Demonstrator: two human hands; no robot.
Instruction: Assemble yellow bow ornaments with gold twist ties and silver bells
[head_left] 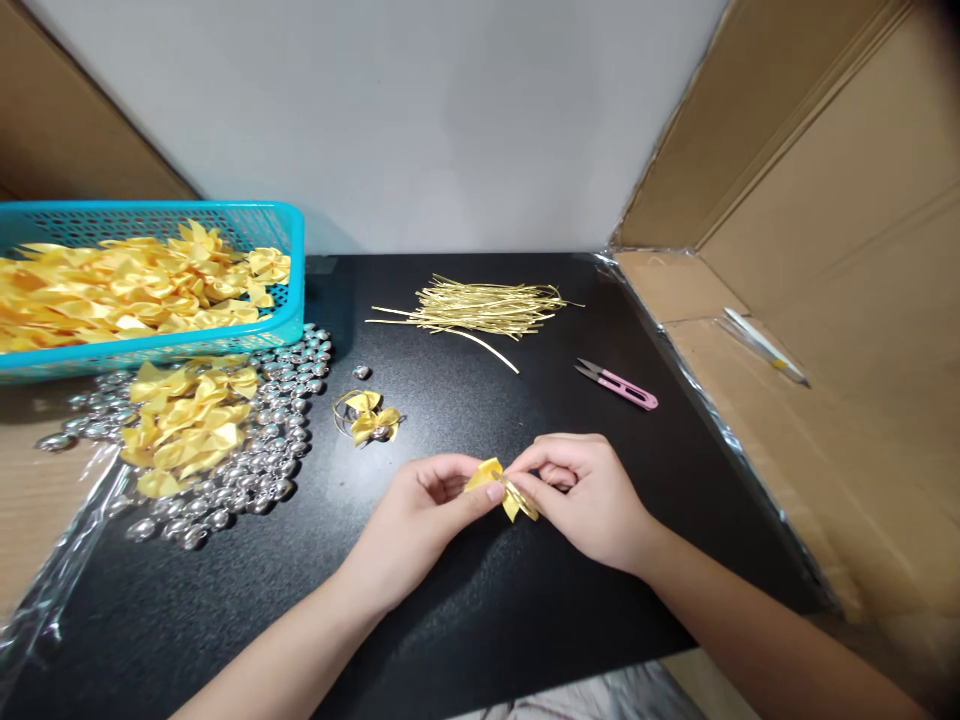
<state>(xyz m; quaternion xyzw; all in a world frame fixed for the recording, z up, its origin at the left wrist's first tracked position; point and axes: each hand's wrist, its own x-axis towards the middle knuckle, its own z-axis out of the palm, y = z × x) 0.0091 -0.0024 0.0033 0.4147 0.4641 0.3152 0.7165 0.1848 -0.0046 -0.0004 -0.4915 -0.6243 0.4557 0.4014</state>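
Over the black table, my left hand pinches a yellow ribbon bow between thumb and fingers. My right hand is closed at the bow's right side, its thumb and forefinger gripping a gold wire that curls beside the ribbon. The fingertips of both hands nearly meet there. To the left of my hands lies a finished-looking piece of yellow ribbon with a silver bell and looped wire. A single silver bell rests just behind that piece.
A turquoise basket full of yellow ribbon bows stands at the left. Before it, silver bells surround a heap of yellow bows. Gold wires lie at the back; pink thread snips and a white pen-like tool are at the right.
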